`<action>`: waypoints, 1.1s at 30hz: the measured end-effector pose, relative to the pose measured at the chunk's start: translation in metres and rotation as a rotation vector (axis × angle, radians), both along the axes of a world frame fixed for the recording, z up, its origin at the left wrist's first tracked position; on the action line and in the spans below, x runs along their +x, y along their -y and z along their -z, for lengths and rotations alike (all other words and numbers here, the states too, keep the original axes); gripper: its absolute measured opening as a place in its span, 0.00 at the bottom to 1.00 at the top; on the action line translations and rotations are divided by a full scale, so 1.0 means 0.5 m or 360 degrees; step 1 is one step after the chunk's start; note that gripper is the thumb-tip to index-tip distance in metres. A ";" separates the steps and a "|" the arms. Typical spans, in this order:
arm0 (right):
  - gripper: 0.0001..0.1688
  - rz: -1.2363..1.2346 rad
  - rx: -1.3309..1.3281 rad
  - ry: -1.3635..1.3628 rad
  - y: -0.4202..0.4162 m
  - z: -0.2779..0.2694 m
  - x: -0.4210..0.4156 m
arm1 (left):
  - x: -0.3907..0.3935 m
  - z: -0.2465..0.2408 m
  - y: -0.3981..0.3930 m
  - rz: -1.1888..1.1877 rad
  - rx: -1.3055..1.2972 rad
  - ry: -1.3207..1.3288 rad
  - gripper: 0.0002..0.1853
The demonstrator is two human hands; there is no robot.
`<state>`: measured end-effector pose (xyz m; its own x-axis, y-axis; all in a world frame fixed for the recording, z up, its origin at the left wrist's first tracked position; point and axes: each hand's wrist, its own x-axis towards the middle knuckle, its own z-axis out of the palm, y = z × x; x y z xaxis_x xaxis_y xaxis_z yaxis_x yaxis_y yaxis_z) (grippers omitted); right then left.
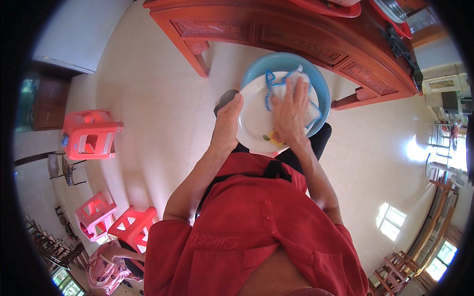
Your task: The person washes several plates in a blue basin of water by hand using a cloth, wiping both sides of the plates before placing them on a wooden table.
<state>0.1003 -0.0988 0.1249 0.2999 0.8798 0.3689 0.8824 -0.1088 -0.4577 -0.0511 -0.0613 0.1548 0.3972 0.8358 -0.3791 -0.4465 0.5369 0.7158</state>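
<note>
A white plate with a flower print near its lower edge is tilted up above a blue basin. Its left rim is gripped by my left hand, thumb on the upper side. Across the plate's right half lies a white cloth with blue stitched edging. My right hand presses flat on that cloth, fingers pointing away from me and slightly blurred. The plate covers most of the basin's inside, so its contents are hidden.
A carved wooden table stands beyond the basin, with red trays and a dark cloth on top. Plastic stools stand on the tiled floor at left. A person in pink is at lower left.
</note>
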 end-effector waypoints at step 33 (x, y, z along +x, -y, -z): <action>0.27 -0.0633 -0.0038 -0.0578 -0.060 -0.075 0.106 | -0.074 -0.024 -0.037 0.0325 0.0501 -0.0399 0.21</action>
